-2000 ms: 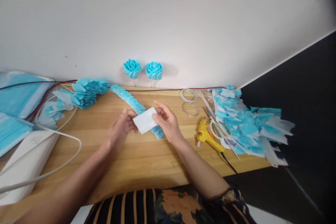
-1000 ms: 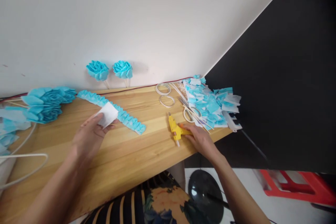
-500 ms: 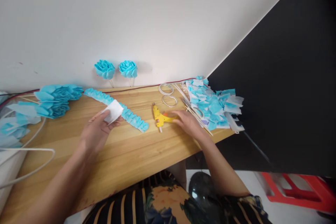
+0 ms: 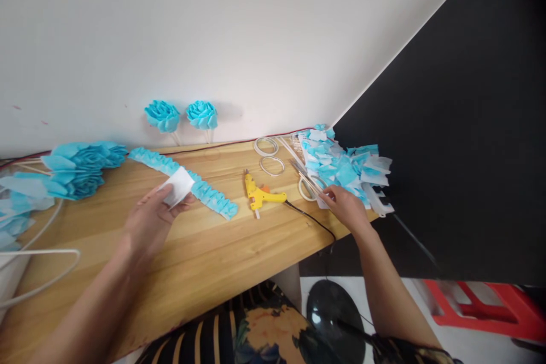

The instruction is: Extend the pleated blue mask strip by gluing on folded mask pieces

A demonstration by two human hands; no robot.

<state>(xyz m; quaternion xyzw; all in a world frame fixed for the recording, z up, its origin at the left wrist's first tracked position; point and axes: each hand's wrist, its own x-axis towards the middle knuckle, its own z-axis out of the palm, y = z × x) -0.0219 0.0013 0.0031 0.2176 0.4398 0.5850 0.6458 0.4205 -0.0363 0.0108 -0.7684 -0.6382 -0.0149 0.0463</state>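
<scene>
My left hand [image 4: 156, 213] pinches a small white folded square [image 4: 177, 186] between thumb and fingers, just above the table. Behind it, a pleated blue paper strip [image 4: 213, 200] lies slantwise on the wood. My right hand [image 4: 345, 206] has its fingers closed on the near end of thin wooden sticks [image 4: 313, 183] at the table's right side. Scissors [image 4: 298, 168] lie beside those sticks, partly covered. A yellow glue gun [image 4: 260, 196] rests between my hands, touched by neither, its black cord running to the front edge.
Two blue paper flowers [image 4: 202, 115] on sticks lean against the wall. More blue flowers [image 4: 79, 168] lie at the left, near a white cable [image 4: 77, 264]. Two pale wire rings [image 4: 272, 166] and a heap of blue paper pieces [image 4: 341, 166] are at the right. A red stool [image 4: 482, 310] stands below.
My right hand has left the glue gun's handle and moved right, closing on the wooden sticks. My left hand still holds the white square. The view has shifted slightly.
</scene>
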